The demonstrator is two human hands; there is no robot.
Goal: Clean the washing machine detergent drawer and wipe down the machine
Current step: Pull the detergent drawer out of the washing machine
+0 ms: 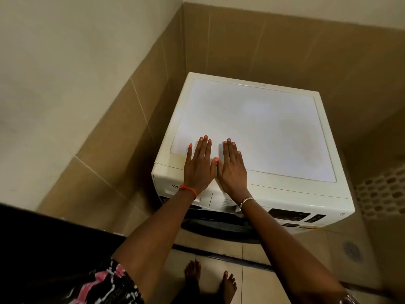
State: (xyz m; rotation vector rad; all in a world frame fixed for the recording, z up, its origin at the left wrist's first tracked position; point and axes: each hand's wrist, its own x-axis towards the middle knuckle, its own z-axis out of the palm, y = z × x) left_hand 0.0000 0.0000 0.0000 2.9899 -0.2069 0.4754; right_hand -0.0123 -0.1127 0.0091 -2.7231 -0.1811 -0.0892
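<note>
Beyond both flat, empty hands — left hand [199,170], right hand [232,172], thumbs touching — the white boxy washing machine [263,128] top lies bare; tan tiled walls [285,47] close behind and leftward.

The washing machine [263,128] is finished in cream-white, the wall tiles [105,154] are coloured tan, and the lower-left garment [103,286] is patterned black, pink and white.

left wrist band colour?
Coral red band, seen best in the head view.
</note>
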